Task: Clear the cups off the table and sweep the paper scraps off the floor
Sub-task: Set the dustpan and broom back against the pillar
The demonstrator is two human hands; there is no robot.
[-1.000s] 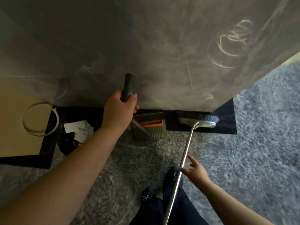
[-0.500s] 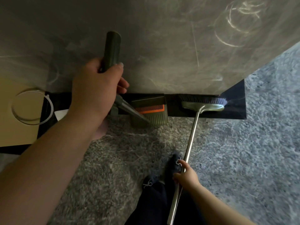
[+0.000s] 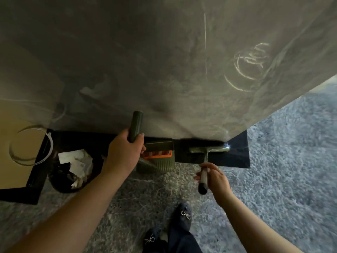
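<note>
My left hand [image 3: 124,152] grips the dark green handle [image 3: 135,125] of a dustpan. The olive pan [image 3: 160,161] with its orange comb rests on the floor against the black baseboard. My right hand [image 3: 216,177] holds the metal broom handle [image 3: 203,177] near its dark end cap. The broom head [image 3: 207,149] stands at the baseboard, right of the dustpan. White paper scraps [image 3: 73,158] lie in a black-lined bin to the left.
A grey marbled wall [image 3: 164,61] fills the upper view. The black bin [image 3: 73,172] stands left of the dustpan, beside a tan panel [image 3: 16,136] with a white ring. My dark slippers [image 3: 184,215] stand on the grey speckled floor [image 3: 282,170].
The view pulled back and the bin came into sight again. My left hand lowered with the dustpan handle. The broom now points up at me, with my right hand near its end.
</note>
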